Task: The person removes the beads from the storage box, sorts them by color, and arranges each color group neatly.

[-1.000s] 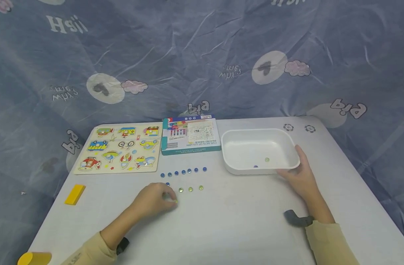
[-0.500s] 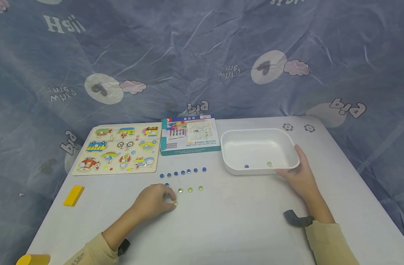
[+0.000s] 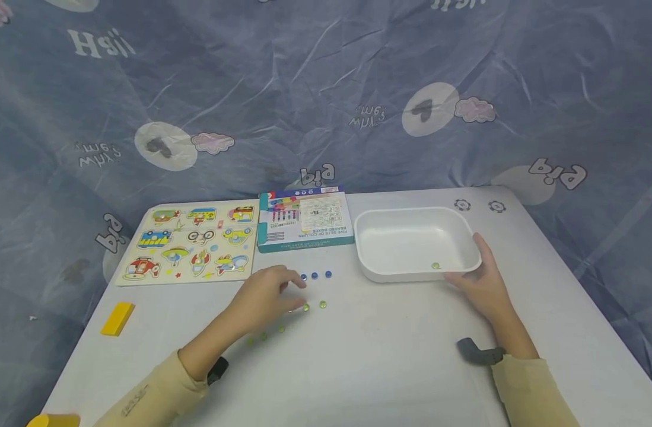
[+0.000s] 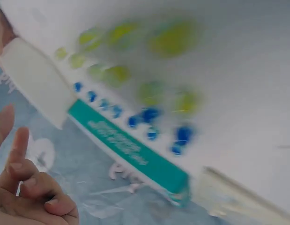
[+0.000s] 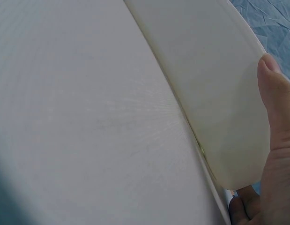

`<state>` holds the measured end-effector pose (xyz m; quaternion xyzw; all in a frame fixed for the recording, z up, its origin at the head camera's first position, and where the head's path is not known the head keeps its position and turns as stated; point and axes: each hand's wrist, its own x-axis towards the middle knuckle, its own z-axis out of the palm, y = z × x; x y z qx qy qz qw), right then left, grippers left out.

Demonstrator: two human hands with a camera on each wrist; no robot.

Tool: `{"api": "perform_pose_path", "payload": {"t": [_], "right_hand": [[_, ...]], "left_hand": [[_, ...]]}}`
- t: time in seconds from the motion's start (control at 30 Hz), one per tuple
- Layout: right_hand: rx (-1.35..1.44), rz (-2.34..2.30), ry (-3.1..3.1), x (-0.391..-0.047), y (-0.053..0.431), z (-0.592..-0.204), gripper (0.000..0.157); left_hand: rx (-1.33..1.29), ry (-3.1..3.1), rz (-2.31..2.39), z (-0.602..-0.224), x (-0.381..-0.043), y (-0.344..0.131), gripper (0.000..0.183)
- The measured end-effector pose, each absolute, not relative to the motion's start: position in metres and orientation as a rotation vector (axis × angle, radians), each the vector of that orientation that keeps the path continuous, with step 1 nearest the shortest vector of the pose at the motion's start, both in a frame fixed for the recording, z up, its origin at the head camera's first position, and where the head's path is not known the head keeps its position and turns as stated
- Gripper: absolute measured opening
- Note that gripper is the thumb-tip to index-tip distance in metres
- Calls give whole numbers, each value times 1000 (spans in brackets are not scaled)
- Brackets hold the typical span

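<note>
My left hand [image 3: 267, 296] hovers over the rows of small round glass gems, thumb and index finger apart with nothing between them. Beyond its fingertips lie several blue gems [image 3: 314, 276]; yellow-green gems [image 3: 323, 305] sit nearer, and more green gems [image 3: 264, 336] line up below the hand. It hides part of the rows, though the left wrist view shows blurred blue gems [image 4: 116, 111] and yellow-green gems [image 4: 115, 75]. My right hand [image 3: 483, 290] grips the right end of a white tray [image 3: 371, 274], thumb over the rim. One yellow-green gem [image 3: 435, 266] shows inside.
A boxed toy set [image 3: 307, 219] lies behind the gems, left of the tray. Further left is a wooden picture puzzle board [image 3: 189, 243]. A yellow block [image 3: 117, 319] and a yellow cylinder [image 3: 53, 420] lie at the left side. A patterned blue cloth [image 3: 283, 89] hangs behind the table.
My left hand has let go of a yellow-green gem in the near row and moved up toward the blue row. The blue gem in the tray has gone out of sight; my right hand keeps its grip.
</note>
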<state>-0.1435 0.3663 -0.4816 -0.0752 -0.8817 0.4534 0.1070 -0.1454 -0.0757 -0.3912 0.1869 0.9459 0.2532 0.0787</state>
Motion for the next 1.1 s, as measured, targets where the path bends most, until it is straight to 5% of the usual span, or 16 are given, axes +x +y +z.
{"api": "perform_pose_path", "payload": {"t": [0.57,1.1], "right_hand": [[-273,1309,-2622,-144,368,-482,111],[-251,1322,-2620,-144,368,-482,111]], "left_hand": [[913,2499,1065,-385,-242,34,25],[1118,2440,494,-394,-279,80,20]]}}
